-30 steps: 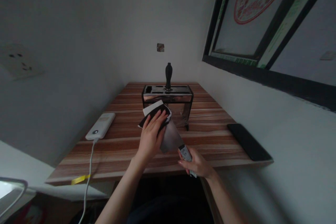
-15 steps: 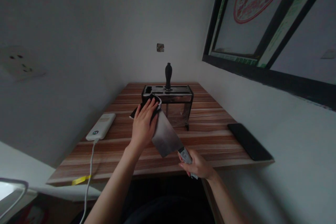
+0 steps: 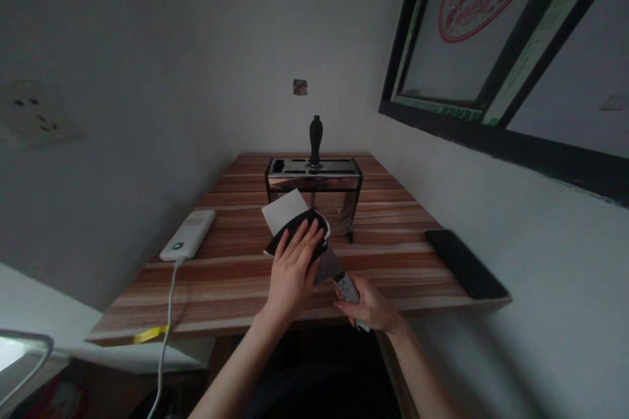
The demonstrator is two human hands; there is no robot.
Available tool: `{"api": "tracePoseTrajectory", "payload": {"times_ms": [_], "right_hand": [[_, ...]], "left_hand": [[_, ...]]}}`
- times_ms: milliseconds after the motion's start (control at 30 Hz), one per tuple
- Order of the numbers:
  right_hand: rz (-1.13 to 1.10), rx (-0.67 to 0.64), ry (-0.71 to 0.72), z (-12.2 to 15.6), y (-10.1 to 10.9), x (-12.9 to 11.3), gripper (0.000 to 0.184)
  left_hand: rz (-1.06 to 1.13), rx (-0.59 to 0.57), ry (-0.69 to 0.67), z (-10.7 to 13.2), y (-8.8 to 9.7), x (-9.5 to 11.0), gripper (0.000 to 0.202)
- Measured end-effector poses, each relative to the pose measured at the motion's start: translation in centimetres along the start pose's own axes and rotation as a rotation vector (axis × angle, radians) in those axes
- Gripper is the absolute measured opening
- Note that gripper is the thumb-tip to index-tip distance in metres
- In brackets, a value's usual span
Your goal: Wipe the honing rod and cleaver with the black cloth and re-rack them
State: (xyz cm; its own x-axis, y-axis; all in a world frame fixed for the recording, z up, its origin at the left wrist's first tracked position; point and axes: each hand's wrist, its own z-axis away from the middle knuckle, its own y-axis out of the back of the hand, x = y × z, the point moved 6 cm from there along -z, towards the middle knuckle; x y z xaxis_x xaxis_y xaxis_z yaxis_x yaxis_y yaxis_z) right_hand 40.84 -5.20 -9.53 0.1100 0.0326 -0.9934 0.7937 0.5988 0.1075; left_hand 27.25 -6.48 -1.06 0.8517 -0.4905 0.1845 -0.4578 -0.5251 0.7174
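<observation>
My right hand is wrapped around the grey handle of a cleaver, whose broad blade points up and left above the table. With fingers stretched out, my left hand presses a black cloth with a white edge onto the middle of the blade. The blade's far end shows beyond the cloth, and a strip of it near the handle is also visible. Just behind stands a knife block with a metal top and clear sides. One black-handled tool stands upright in it.
On the left of the wooden table lies a white power bank with a white cable running off the front edge. A black phone lies at the right edge. Walls close in at the back and both sides.
My left hand and the cloth have slid down the blade towards the handle, baring the blade's far end. My right hand and the cleaver have stayed almost still.
</observation>
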Motion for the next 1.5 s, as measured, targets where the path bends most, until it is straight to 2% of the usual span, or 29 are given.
{"api": "tracePoseTrajectory", "payload": {"times_ms": [167, 267, 433, 600, 967, 1133, 1367, 1500], "right_hand": [[0.014, 0.022, 0.031, 0.0, 0.2, 0.0, 0.027], [0.067, 0.038, 0.096, 0.1, 0.4, -0.7, 0.024], [0.103, 0.058, 0.188, 0.3, 0.6, -1.6, 0.043], [0.079, 0.035, 0.131, 0.2, 0.5, -0.9, 0.044], [-0.015, 0.024, 0.1, 0.2, 0.5, -0.5, 0.05], [-0.027, 0.037, 0.061, 0.2, 0.5, -0.3, 0.047], [0.043, 0.017, 0.056, 0.1, 0.4, -0.1, 0.021], [0.008, 0.02, 0.031, 0.0, 0.3, 0.4, 0.026]], "left_hand": [[0.07, -0.073, -0.027, 1.9, -0.9, 2.0, 0.047], [0.121, -0.128, -0.053, 3.1, -1.6, 3.5, 0.047], [0.16, -0.146, -0.051, 4.3, -2.1, 4.8, 0.047], [0.18, -0.165, -0.04, 4.2, -2.1, 4.7, 0.047], [0.181, -0.168, -0.034, 4.2, -1.9, 4.7, 0.047], [0.183, -0.181, -0.05, 3.8, -1.7, 4.6, 0.046], [0.172, -0.151, -0.037, 2.7, -0.9, 2.9, 0.047], [0.146, -0.101, -0.017, 1.4, -0.2, 1.3, 0.048]]}}
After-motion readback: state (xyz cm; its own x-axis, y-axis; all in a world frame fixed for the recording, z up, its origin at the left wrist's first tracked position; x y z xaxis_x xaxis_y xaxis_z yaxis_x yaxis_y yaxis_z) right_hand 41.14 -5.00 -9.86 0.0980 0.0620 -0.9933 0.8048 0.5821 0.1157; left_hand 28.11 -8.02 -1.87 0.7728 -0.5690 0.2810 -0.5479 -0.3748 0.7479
